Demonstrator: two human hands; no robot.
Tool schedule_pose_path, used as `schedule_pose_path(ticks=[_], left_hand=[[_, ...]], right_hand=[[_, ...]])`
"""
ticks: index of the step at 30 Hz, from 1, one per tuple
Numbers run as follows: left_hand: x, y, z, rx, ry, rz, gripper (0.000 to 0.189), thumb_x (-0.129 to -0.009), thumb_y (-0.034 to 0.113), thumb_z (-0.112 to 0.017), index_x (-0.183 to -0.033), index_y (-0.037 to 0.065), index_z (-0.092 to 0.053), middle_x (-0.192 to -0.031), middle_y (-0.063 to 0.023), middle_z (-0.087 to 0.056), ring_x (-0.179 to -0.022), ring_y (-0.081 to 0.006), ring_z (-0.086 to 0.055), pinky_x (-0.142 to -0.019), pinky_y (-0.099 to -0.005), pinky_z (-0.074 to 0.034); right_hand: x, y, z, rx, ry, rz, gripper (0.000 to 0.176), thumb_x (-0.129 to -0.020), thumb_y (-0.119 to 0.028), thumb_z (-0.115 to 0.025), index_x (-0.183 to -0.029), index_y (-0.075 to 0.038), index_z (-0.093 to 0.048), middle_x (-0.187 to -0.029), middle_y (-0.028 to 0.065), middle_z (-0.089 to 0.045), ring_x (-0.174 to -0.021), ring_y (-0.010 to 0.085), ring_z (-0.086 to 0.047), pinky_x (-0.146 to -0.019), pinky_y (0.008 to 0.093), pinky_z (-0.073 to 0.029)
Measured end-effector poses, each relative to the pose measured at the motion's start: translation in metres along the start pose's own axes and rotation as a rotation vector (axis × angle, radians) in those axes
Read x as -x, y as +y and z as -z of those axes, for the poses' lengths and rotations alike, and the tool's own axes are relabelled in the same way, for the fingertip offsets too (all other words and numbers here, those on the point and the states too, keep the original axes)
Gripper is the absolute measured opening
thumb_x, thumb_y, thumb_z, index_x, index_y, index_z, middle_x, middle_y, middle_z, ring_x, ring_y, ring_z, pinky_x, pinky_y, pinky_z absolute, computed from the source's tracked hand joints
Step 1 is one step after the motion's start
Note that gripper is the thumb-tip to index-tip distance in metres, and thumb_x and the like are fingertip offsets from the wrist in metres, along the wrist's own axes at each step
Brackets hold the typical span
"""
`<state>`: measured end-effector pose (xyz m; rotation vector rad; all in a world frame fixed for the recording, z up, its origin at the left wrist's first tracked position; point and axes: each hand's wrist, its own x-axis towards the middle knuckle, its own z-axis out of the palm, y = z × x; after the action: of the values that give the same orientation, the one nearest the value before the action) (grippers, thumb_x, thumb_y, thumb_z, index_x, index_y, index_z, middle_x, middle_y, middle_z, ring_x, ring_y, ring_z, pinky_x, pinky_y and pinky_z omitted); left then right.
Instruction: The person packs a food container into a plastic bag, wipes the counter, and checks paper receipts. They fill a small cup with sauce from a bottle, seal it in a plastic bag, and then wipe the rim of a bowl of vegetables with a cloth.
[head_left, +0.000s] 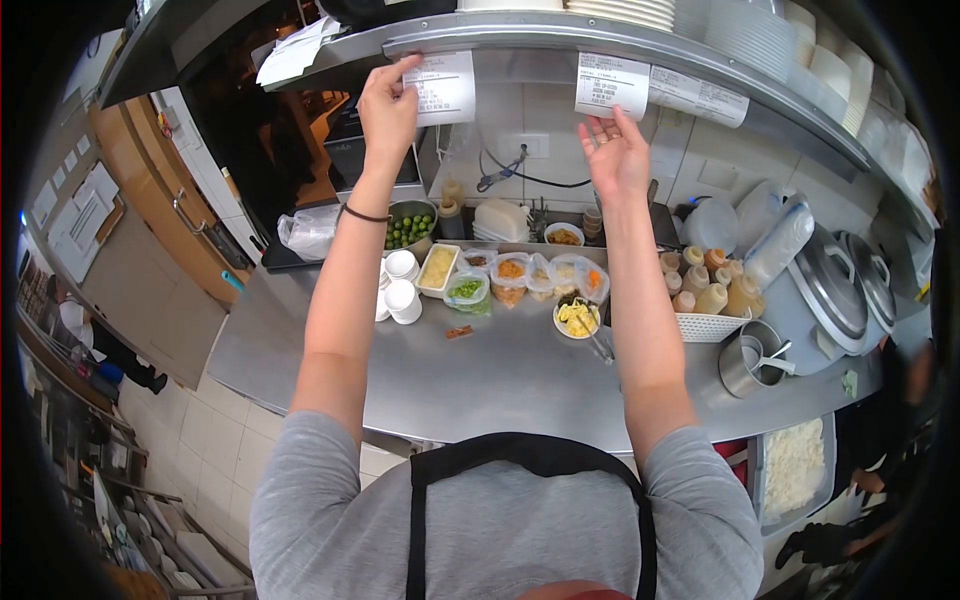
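Both my arms are raised to the metal rail [600, 38] under the overhead shelf. My left hand [387, 112] is closed, its fingertips pinching the left side of a printed order slip [445, 90] that hangs from the rail. My right hand [615, 155] is raised with its palm showing and its fingers apart. Its fingertips reach the lower edge of another order slip [611, 82]. A third slip [700, 95] hangs beside that one, to the right.
On the steel counter [490, 385] stand white cups [402, 300], a bowl of green limes [410, 228], bags of chopped food [467, 290], a bowl of yellow pieces [577, 318], a basket of sauce bottles [712, 325], a metal pot [748, 365] and large lidded pots [830, 285]. Plates fill the shelf above.
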<state>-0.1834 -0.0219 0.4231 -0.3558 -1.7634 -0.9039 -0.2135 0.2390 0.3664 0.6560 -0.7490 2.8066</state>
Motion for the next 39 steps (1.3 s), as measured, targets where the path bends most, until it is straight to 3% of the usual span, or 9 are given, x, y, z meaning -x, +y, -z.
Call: schedule_pose_path(ticks=[4, 8, 12, 21, 24, 28, 34, 36, 39], left_hand=[[0.0, -0.01, -0.006, 0.163, 0.054, 0.072, 0.03, -0.07, -0.001, -0.056, -0.097, 0.008, -0.065, -0.087, -0.0059, -0.055, -0.067, -0.0119, -0.055, -0.064, -0.0238, -0.045], [0.005, -0.017, -0.008, 0.3, 0.073, 0.09, 0.028, -0.071, 0.001, -0.057, -0.097, 0.007, -0.064, -0.087, -0.0057, -0.055, -0.069, -0.0113, -0.056, -0.065, -0.0234, -0.045], [0.006, -0.016, -0.006, 0.305, 0.088, 0.069, 0.028, -0.071, 0.002, -0.057, -0.098, 0.006, -0.064, -0.088, -0.0058, -0.055, -0.07, -0.0111, -0.057, -0.065, -0.0233, -0.045], [0.003, -0.011, -0.002, 0.301, 0.036, 0.144, 0.031, -0.072, -0.002, -0.052, -0.101, 0.002, -0.062, -0.091, -0.0071, -0.056, -0.073, -0.0101, -0.056, -0.065, -0.0215, -0.043], [0.002, -0.011, -0.001, 0.378, 0.006, 0.207, 0.032, -0.07, -0.002, -0.051, -0.1, 0.001, -0.062, -0.096, -0.0093, -0.055, -0.077, -0.0132, -0.059, -0.07, -0.0239, -0.045], [0.001, -0.008, 0.001, 0.417, -0.017, 0.209, 0.031, -0.071, -0.002, -0.051, -0.101, 0.0, -0.061, -0.098, -0.0098, -0.054, -0.079, -0.0133, -0.058, -0.071, -0.0241, -0.045], [0.001, -0.013, -0.001, 0.423, -0.011, 0.19, 0.032, -0.073, -0.001, -0.052, -0.104, 0.0, -0.06, -0.091, -0.0072, -0.057, -0.074, -0.01, -0.055, -0.067, -0.0209, -0.043], [0.003, -0.011, 0.0, 0.408, 0.003, 0.168, 0.033, -0.074, -0.001, -0.054, -0.106, 0.0, -0.059, -0.083, -0.0049, -0.061, -0.07, -0.0069, -0.052, -0.064, -0.0182, -0.041], [0.001, -0.011, 0.0, 0.353, 0.008, 0.198, 0.032, -0.07, 0.002, -0.053, -0.1, 0.002, -0.062, -0.097, -0.0097, -0.056, -0.078, -0.0147, -0.06, -0.072, -0.0258, -0.046]], right_hand=[[0.006, 0.002, -0.006, 0.335, 0.102, 0.288, 0.016, -0.08, -0.008, -0.059, -0.093, -0.005, -0.05, -0.084, 0.004, -0.057, -0.075, 0.0136, -0.056, -0.067, 0.0287, -0.047], [0.025, 0.018, -0.009, 0.332, 0.15, 0.251, 0.015, -0.081, -0.009, -0.06, -0.092, -0.004, -0.052, -0.083, 0.0047, -0.06, -0.066, 0.0117, -0.057, -0.062, 0.0226, -0.048], [0.065, 0.065, -0.029, 0.253, 0.088, -0.028, 0.013, -0.079, -0.007, -0.061, -0.089, -0.004, -0.053, -0.081, 0.0059, -0.06, -0.06, 0.0106, -0.056, -0.053, 0.0196, -0.048], [0.025, 0.072, -0.079, 0.121, -0.053, -0.016, 0.021, -0.08, -0.012, -0.061, -0.097, -0.005, -0.05, -0.089, 0.0056, -0.059, -0.076, 0.0139, -0.058, -0.072, 0.0282, -0.046], [0.02, 0.059, -0.065, 0.242, -0.166, -0.112, 0.034, -0.08, -0.026, -0.062, -0.101, -0.003, -0.049, -0.1, 0.0092, -0.056, -0.088, 0.0185, -0.055, -0.075, 0.0311, -0.045], [-0.013, 0.006, -0.011, 0.066, 0.075, 0.098, 0.041, -0.078, -0.039, -0.061, -0.102, -0.008, -0.049, -0.119, 0.0081, -0.043, -0.108, 0.0215, -0.042, -0.095, 0.0482, -0.024], [-0.01, -0.026, 0.042, 0.178, 0.174, 0.227, 0.032, -0.073, -0.026, -0.066, -0.099, -0.016, -0.051, -0.098, -0.0032, -0.053, -0.093, 0.0131, -0.045, -0.091, 0.0394, -0.023], [0.013, 0.0, 0.035, 0.158, 0.189, -0.003, 0.033, -0.071, -0.021, -0.067, -0.1, -0.017, -0.051, -0.095, -0.0047, -0.054, -0.09, 0.011, -0.044, -0.089, 0.0387, -0.023], [0.038, 0.033, 0.003, 0.206, 0.15, -0.163, 0.027, -0.073, -0.021, -0.065, -0.096, -0.017, -0.051, -0.09, -0.0042, -0.054, -0.09, 0.0107, -0.045, -0.085, 0.0397, -0.026]])
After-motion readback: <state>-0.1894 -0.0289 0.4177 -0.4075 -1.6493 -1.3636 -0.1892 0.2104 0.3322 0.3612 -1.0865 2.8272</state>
